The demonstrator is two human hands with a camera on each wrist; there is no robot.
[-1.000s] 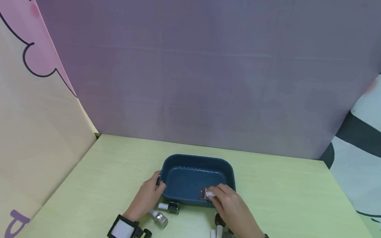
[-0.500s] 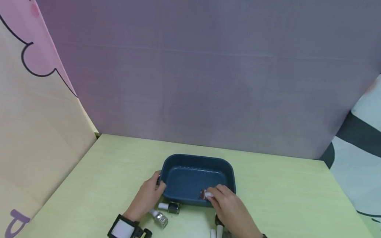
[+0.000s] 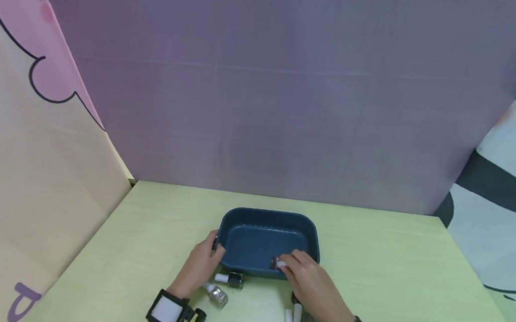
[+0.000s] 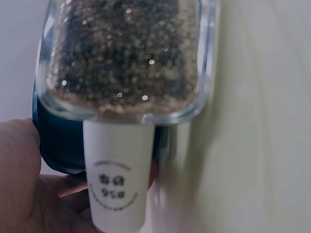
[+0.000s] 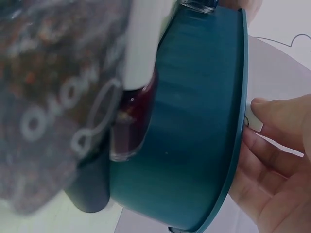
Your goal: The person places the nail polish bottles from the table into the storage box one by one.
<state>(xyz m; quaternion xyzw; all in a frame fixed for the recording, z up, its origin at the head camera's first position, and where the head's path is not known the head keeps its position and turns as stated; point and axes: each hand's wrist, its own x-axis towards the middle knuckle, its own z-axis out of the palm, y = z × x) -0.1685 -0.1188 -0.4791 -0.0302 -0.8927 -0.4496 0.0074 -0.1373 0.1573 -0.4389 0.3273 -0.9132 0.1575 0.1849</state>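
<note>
Bottle (image 3: 276,263) half-hidden by right hand (image 3: 312,282)

One blue tray (image 3: 268,217); about six small nail-polish bottles (image 3: 215,294), one held; two hands (image 3: 198,266).

The tray (image 3: 269,220) is dark teal, the table (image 3: 389,270) pale green. One bottle (image 4: 126,53) holds dark glitter under a white cap; another (image 5: 129,128) is deep red.
</note>
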